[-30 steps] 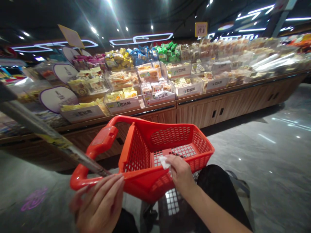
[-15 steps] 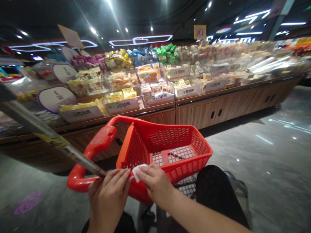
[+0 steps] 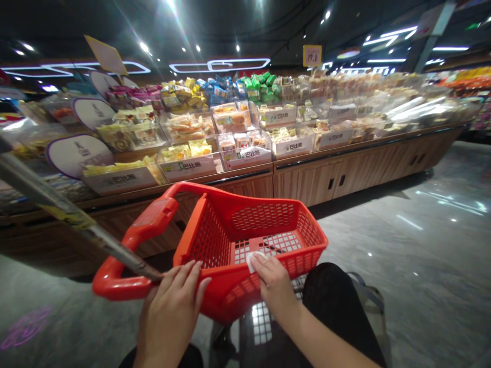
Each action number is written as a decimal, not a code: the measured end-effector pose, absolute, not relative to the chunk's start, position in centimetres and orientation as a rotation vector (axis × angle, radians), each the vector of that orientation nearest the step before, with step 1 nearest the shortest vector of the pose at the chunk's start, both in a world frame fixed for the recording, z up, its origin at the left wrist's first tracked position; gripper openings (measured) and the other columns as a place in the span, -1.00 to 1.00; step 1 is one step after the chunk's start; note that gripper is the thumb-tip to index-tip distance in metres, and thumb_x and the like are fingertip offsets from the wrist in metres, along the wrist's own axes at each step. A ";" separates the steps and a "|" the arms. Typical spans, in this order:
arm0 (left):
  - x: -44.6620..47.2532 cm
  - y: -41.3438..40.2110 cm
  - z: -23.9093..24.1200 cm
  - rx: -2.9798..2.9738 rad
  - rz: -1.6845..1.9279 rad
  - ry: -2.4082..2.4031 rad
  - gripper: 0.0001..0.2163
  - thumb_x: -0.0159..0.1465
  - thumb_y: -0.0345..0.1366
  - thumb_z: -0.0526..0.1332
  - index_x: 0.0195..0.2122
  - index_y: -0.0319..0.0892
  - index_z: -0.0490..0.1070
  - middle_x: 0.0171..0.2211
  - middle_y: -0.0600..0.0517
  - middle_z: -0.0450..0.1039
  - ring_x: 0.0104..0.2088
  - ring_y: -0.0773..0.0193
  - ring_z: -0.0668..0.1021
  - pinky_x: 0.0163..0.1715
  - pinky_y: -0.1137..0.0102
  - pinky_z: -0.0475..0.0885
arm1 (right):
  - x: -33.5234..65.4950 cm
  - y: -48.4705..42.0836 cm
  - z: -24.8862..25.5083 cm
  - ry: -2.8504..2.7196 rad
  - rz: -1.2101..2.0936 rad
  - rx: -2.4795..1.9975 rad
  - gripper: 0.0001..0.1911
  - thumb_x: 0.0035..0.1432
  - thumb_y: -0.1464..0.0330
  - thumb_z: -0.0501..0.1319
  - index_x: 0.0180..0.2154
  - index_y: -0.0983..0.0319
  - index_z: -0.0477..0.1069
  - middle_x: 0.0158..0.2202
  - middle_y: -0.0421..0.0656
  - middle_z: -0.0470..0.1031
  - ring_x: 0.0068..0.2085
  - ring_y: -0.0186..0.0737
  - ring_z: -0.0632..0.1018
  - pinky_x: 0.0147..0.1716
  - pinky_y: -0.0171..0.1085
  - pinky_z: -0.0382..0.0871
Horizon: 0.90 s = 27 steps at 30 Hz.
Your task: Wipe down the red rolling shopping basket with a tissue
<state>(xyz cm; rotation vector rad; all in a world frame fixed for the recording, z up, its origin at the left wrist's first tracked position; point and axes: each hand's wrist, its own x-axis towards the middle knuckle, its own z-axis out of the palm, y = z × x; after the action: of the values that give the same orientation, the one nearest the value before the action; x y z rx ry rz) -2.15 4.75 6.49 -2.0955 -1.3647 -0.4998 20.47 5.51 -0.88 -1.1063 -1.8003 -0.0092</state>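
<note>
A red plastic shopping cart [image 3: 215, 283] with perforated basket walls stands in front of me. My left hand [image 3: 169, 306] is closed over its near rim close to the handle [image 3: 126, 289], fingers over the top and thumb on the outer side. Pinched in my right hand [image 3: 276, 283] is a small white wipe [image 3: 253, 259], pressed against the near rim about halfway along the basket. Whether it is paper or cloth I cannot tell. A grey metal pole [image 3: 103, 240] with a worn yellow label slants from the upper left down to the handle, ending beside my left fingers.
Behind the cart runs a wooden display counter [image 3: 307, 186] with clear bins of packaged snacks [image 3: 187, 151]. A price sign [image 3: 312, 55] stands above it. My dark-clothed knee [image 3: 330, 301] is right of the cart, with a greyish bag [image 3: 370, 301] beyond it on the grey floor [image 3: 422, 266].
My right hand has slid the white wipe rightward along the near rim, away from my left hand. My left hand stays on the rim. The view has shifted slightly.
</note>
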 end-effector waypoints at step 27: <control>-3.5 7.0 6.1 -2.099 -0.529 -1.642 -0.71 0.27 -0.07 0.01 -0.25 -0.14 0.40 -0.27 -0.05 0.45 -0.08 0.04 0.40 -0.03 0.22 0.29 | 16.7 6.0 0.0 -1.965 0.076 -1.043 -0.41 0.00 0.67 0.05 0.11 0.37 0.32 0.07 -0.03 0.44 0.09 -0.10 0.43 0.10 -0.13 0.35</control>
<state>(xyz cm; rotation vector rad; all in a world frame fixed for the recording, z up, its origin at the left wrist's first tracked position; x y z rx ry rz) -3.49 7.01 6.14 -2.0988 -1.6418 -0.5289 16.69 6.03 0.00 -1.0425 -1.9652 0.0758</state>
